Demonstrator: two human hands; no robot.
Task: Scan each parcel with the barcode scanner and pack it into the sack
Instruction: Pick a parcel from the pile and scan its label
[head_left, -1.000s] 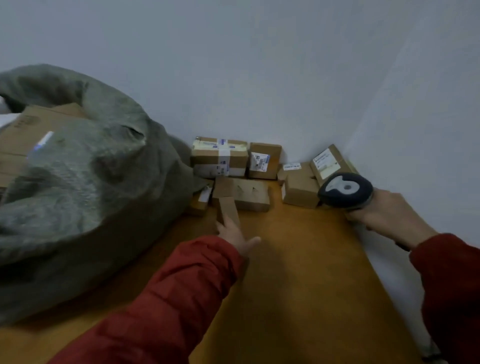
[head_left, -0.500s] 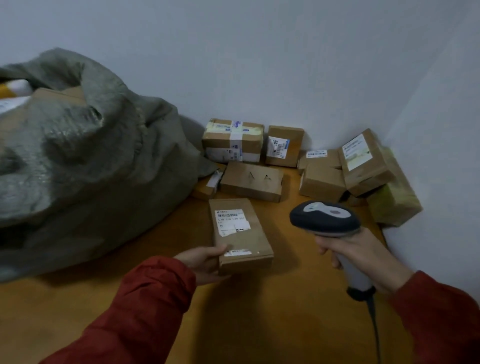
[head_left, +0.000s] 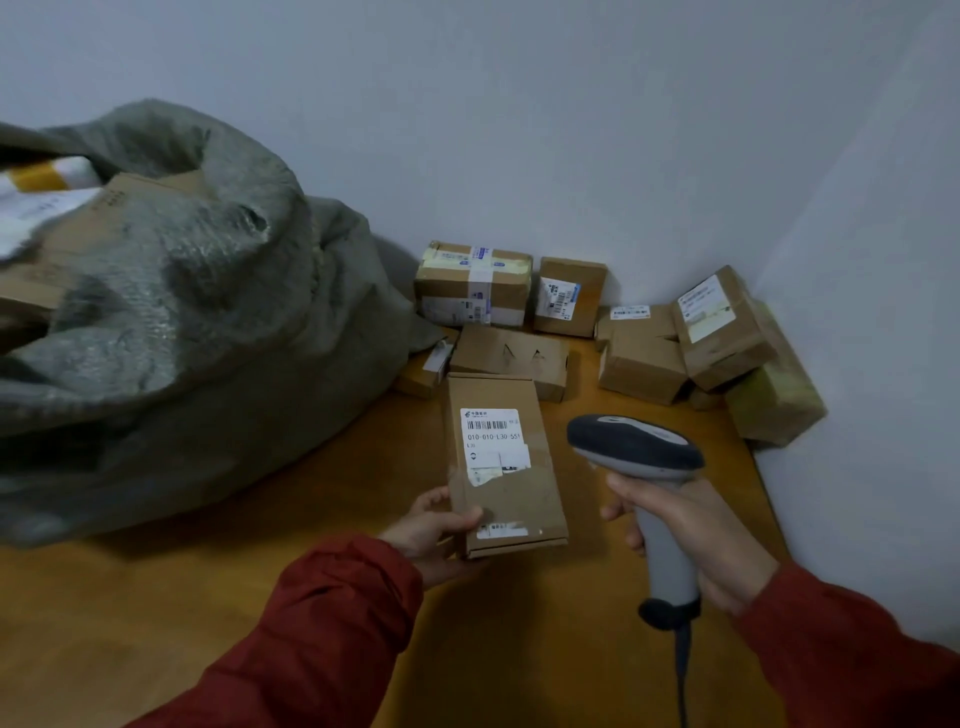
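Note:
My left hand (head_left: 434, 535) grips the near end of a long flat cardboard parcel (head_left: 514, 483), label side up, with a white barcode label on its far half. My right hand (head_left: 696, 535) holds the handle of a grey barcode scanner (head_left: 636, 447), whose dark head sits just right of the parcel at label height. A large grey-green woven sack (head_left: 171, 332) fills the left side, with cardboard boxes showing in its open mouth at the upper left.
Several more cardboard parcels (head_left: 511, 356) are piled in the far corner against the white walls, on an orange wooden surface (head_left: 519, 649). The scanner's cable runs down toward the bottom edge. A wall stands close on the right.
My left hand picked the flat parcel out of the pile and drew it close, label up. My right hand brought the scanner in from the right to beside the parcel.

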